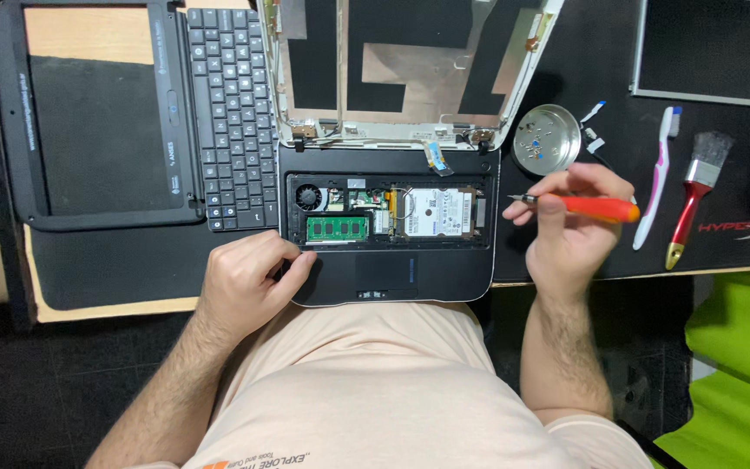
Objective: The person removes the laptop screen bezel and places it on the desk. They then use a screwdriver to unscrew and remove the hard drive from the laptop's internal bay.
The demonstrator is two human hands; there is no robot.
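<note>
The right hand's (pixel 570 221) grip is closed round an orange-handled screwdriver (pixel 579 207), its tip pointing left, just off the right edge of the opened laptop base (pixel 388 227). The left hand (pixel 249 276) lies on the base's front left corner, fingers curled against the casing, pinning it rather than clasping anything. By my judgement this is mid-disassembly, between screws; the next move calls for bringing the tip onto a fastener inside the bay while the base is kept from sliding. The base sits at the worktop's near edge, keyboard removed, with a green memory module (pixel 337 228), fan (pixel 307 196) and hard drive (pixel 436 213) exposed. A round metal dish (pixel 546 139) sits near the right hand.
</note>
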